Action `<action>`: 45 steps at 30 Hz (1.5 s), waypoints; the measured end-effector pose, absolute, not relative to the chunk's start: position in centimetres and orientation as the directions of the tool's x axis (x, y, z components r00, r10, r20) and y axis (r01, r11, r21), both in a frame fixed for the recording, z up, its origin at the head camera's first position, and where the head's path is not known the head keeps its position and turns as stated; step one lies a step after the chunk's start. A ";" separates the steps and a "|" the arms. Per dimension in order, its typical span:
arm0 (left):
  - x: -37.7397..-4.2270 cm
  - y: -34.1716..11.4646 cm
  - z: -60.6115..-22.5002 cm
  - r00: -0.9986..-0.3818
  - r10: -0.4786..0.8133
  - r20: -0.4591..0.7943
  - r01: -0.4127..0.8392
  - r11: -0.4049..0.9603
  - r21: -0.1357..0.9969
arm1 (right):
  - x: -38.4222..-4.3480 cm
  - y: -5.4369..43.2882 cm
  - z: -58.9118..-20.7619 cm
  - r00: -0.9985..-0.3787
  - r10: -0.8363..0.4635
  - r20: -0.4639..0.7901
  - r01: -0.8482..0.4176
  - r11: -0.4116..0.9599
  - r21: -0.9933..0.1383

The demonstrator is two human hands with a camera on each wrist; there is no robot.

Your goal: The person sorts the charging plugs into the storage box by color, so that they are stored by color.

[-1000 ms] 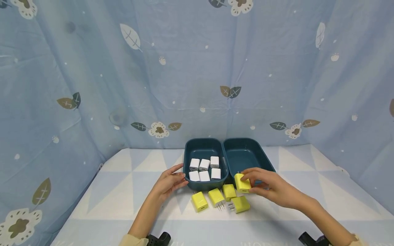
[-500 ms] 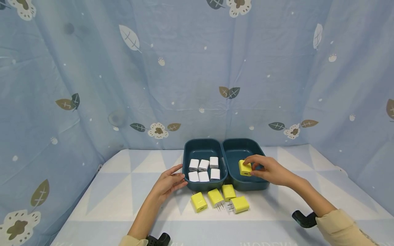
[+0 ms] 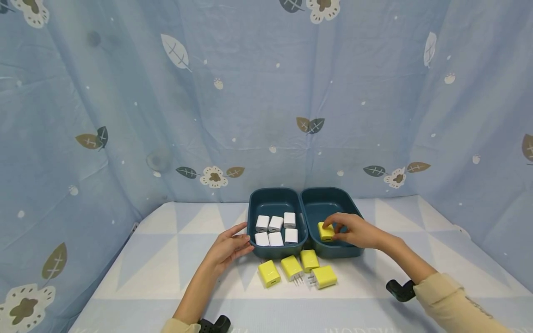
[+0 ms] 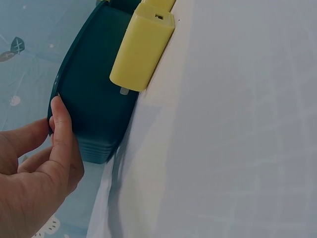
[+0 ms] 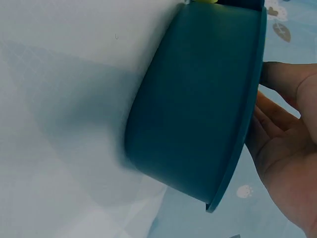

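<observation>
In the head view, my right hand pinches a yellow charger plug between thumb and fingers, low inside the right dark teal container. My left hand grips the rim of the left teal container; the left wrist view shows the thumb and fingers on either side of that rim. Several white charger plugs lie in two rows in the left container. The right wrist view shows the right container's outer wall, which hides the fingertips and the held plug.
In front of the containers several yellow charger plugs lie on the table, some with metal prongs showing. The two containers stand side by side. A blue patterned curtain hangs behind and at the sides.
My right hand has carried the yellow charger plug from in front of the right container over its near rim and down inside. My left hand has stayed on the left container.
</observation>
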State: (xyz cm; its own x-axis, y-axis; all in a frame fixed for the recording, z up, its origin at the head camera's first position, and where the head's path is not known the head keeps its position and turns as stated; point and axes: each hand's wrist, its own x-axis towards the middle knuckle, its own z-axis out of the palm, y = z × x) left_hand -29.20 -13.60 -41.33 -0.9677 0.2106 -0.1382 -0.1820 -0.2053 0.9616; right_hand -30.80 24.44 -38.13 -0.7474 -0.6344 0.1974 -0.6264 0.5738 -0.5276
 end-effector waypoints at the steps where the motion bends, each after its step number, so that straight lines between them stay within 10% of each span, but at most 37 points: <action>1: -29.2 -13.6 -41.4 -0.968 0.208 -0.139 -0.183 -0.208 0.961 | -30.9 24.4 -38.2 -0.746 -0.637 0.193 -0.627 0.575 -0.526; 35: -29.3 -13.5 -41.5 -0.969 0.200 -0.147 -0.187 -0.199 0.962 | -29.1 23.8 -37.1 -0.765 -0.617 0.186 -0.556 0.486 -0.675; 45: -29.3 -13.5 -41.5 -0.969 0.201 -0.144 -0.185 -0.202 0.962 | -25.8 22.1 -36.5 -0.597 -0.798 0.082 -0.599 0.375 -0.708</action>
